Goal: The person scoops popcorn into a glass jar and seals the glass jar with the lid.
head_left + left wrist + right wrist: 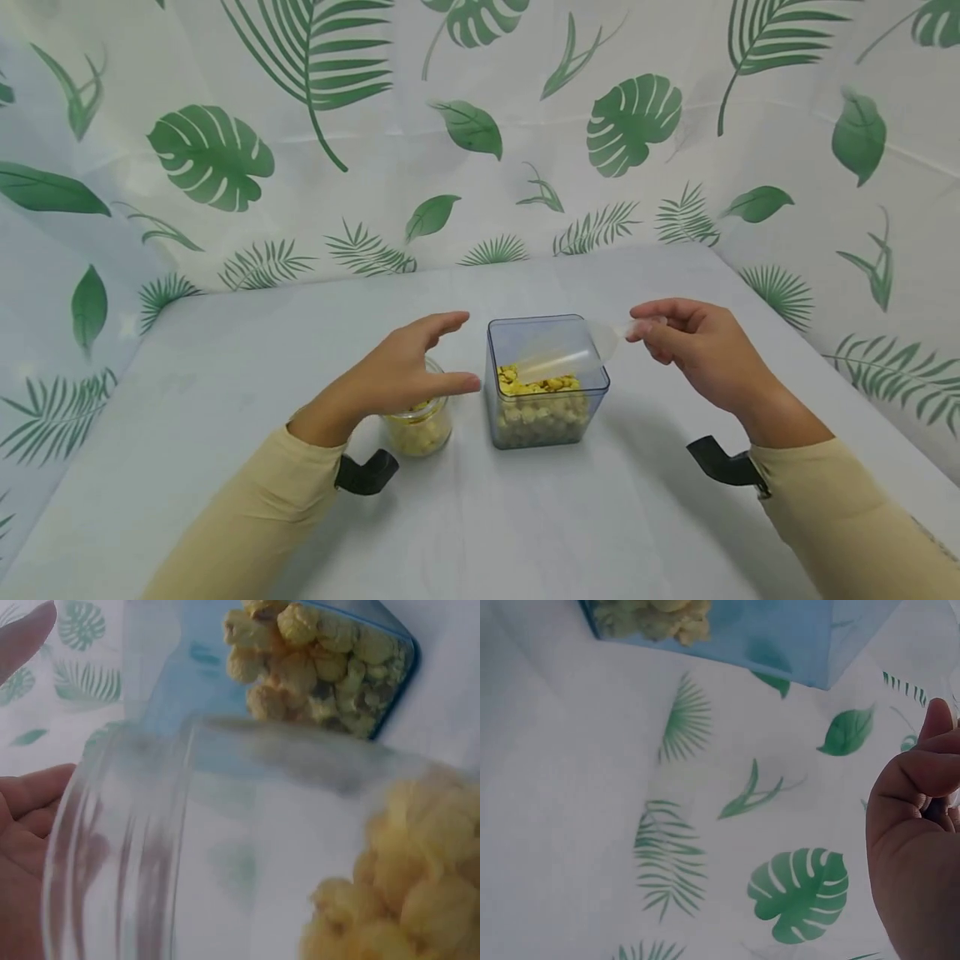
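Note:
In the head view a clear bluish square bin (517, 335) stands mid-table, its lower part filled with yellow popcorn (540, 410). My right hand (701, 350), on the bin's right, pinches the handle of a translucent scoop (564, 363). The scoop's bowl reaches over the rim and down towards the popcorn. Left of the bin is a clear glass jar (154, 855) with popcorn (420, 870) inside. My left hand (408, 360) hovers by the jar's top, thumb and fingers spread apart, gripping nothing; it hides part of the jar in the head view.
A pale grey-white cloth covers the table (480, 525). Behind and at the sides hangs a white curtain (525, 133) printed with green leaves. Each wrist carries a black camera mount (367, 472) that sticks out over the table.

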`<state>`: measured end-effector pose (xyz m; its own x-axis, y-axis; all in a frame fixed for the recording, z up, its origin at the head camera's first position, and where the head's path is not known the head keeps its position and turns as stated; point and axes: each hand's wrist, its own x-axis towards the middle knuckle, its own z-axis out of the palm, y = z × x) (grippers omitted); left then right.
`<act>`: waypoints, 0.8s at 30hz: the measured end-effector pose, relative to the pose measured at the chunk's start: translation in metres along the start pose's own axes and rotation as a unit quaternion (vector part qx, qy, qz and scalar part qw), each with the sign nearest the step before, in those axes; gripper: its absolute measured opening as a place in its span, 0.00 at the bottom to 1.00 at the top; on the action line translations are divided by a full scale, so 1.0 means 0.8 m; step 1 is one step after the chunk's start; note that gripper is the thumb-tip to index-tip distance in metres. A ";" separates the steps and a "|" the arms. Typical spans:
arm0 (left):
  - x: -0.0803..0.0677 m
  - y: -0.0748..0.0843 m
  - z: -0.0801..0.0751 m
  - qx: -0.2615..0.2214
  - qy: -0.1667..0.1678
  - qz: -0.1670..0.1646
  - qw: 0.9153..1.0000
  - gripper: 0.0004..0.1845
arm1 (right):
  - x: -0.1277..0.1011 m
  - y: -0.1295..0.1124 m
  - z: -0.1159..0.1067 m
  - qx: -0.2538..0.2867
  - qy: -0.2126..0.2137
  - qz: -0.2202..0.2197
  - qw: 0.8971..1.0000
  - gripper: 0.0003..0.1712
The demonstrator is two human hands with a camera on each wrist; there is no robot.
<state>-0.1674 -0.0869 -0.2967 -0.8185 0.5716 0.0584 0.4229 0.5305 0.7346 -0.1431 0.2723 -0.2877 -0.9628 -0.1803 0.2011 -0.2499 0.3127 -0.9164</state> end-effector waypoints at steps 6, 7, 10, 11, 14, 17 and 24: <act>0.020 0.009 0.017 0.020 -0.022 0.014 0.999 0.44 | 0.003 -0.023 -0.006 -0.145 0.014 0.007 0.989 0.15; 0.022 0.009 0.019 0.024 -0.025 0.015 0.999 0.44 | 0.003 -0.027 -0.006 -0.155 0.013 0.007 0.988 0.15; 0.026 0.011 0.023 0.032 -0.032 0.015 0.999 0.44 | 0.005 -0.034 -0.007 -0.182 0.009 0.000 0.983 0.15; 0.027 0.011 0.024 0.035 -0.034 0.013 0.999 0.44 | 0.006 -0.037 -0.007 -0.190 0.007 -0.003 0.982 0.15; 0.028 0.012 0.026 0.040 -0.037 0.009 0.998 0.44 | 0.007 -0.043 -0.007 -0.215 0.000 -0.011 0.977 0.15; 0.028 0.012 0.027 0.043 -0.038 0.006 0.998 0.45 | 0.009 -0.051 -0.006 -0.240 -0.008 -0.019 0.971 0.15; 0.029 0.011 0.029 0.045 -0.038 0.006 0.998 0.46 | 0.012 -0.065 -0.002 -0.282 -0.021 -0.013 0.959 0.16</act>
<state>-0.1736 -0.0545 -0.3041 -0.7822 0.6229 0.0134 0.4691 0.5747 0.6705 -0.1398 0.2557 -0.2374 -0.9535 -0.2282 0.1969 -0.3009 0.7601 -0.5759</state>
